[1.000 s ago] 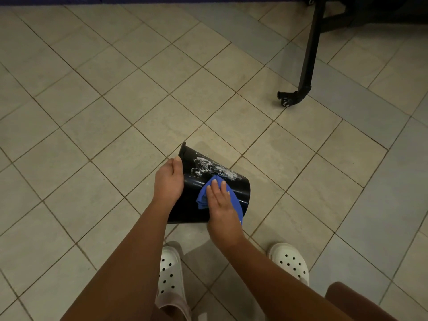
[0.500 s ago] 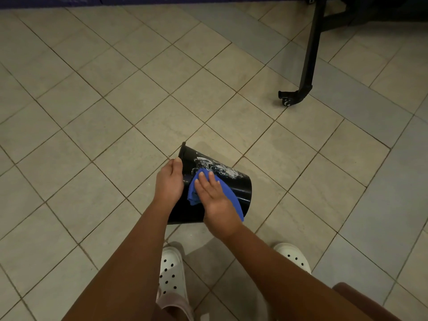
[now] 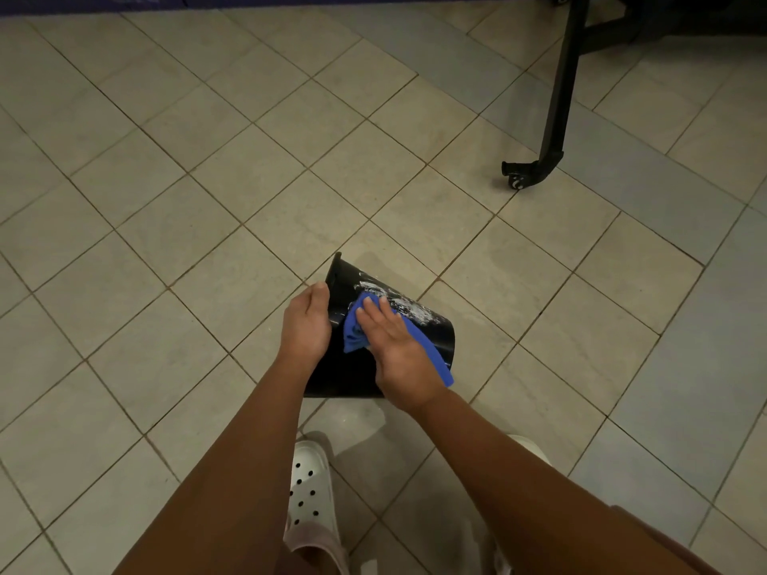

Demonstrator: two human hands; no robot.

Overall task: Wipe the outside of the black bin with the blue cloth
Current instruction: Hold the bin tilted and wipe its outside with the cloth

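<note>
On the beige tiled floor [image 3: 199, 242], the left hand [image 3: 305, 321] grips the rim of the black bin [image 3: 344, 375]. The right hand [image 3: 394, 350], with straight fingers, presses the blue cloth [image 3: 352, 329] on the bin's side. The bin lies sideways, its mouth to the left and its base to the right.

An indoor room, its kind unclear, is showing a floor [image 3: 207, 209] of beige and grey tiles, with a black frame leg [image 3: 558, 110] standing on a caster [image 3: 516, 182] far right.
</note>
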